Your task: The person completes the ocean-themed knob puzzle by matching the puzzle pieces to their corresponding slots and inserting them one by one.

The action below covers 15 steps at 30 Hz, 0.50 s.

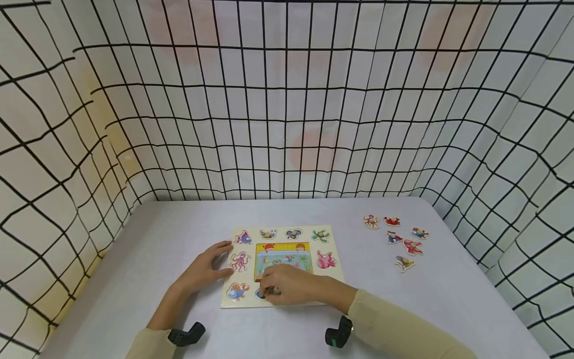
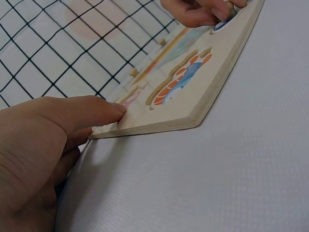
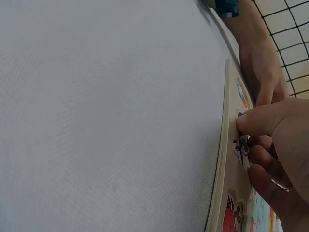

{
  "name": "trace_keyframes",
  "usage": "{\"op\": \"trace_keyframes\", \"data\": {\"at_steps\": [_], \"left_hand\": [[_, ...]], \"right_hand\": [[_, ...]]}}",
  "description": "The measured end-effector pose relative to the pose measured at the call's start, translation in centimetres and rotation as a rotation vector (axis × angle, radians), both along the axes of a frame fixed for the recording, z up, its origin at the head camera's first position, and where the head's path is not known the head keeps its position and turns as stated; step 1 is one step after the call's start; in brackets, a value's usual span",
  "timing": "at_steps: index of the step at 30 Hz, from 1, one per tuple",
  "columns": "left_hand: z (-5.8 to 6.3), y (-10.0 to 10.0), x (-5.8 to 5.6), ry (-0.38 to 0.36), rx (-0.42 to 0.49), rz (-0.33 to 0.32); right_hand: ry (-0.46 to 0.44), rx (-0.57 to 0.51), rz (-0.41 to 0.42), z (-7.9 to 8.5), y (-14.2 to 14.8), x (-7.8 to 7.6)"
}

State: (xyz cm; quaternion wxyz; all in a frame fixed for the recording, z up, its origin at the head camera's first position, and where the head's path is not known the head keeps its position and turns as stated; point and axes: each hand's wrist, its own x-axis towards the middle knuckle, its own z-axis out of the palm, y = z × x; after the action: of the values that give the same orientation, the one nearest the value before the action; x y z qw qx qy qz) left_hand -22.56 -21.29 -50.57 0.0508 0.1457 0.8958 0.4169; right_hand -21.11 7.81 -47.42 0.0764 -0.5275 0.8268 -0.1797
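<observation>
While the fingers of my right hand pinch one small puzzle piece, I have it at the lower edge of the wooden board, by a blue-printed cut-out. Whether it is seated I can't tell, since my own fingers cover most of it, and I can't make out which creature it is either. The fingers of my left hand are loosely spread and grip nothing; they rest at the board's left edge, the thumb on its face.

Near them, the blue-and-orange fish cut-out is unfilled, its carved rim bare, and a red-printed cut-out in the lower row looks unfilled too. Two wooden knobs stand up towards the board's far side, so I judge that at least a couple of pieces are already in, probably along the top row.

Farther out, on the desk to the right of the board, six loose pieces lie apart from it: an octopus, a red crab, a purplish fish, a blue-and-orange one, a pink one and a yellowish-grey one. By my reckoning I'm well short of finished: those six, plus whatever settling this one needs.
</observation>
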Motion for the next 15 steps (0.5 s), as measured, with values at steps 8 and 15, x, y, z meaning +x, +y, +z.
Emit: {"op": "trace_keyframes", "data": {"at_steps": [8, 15], "left_hand": [[0.2, -0.1, 0.1, 0.004, 0.014, -0.007], [0.3, 0.1, 0.4, -0.005, 0.017, -0.008]], "right_hand": [[-0.007, 0.040, 0.008, 0.8, 0.4, -0.2], [0.005, 0.089, -0.044, 2.6, 2.3, -0.4]]}}
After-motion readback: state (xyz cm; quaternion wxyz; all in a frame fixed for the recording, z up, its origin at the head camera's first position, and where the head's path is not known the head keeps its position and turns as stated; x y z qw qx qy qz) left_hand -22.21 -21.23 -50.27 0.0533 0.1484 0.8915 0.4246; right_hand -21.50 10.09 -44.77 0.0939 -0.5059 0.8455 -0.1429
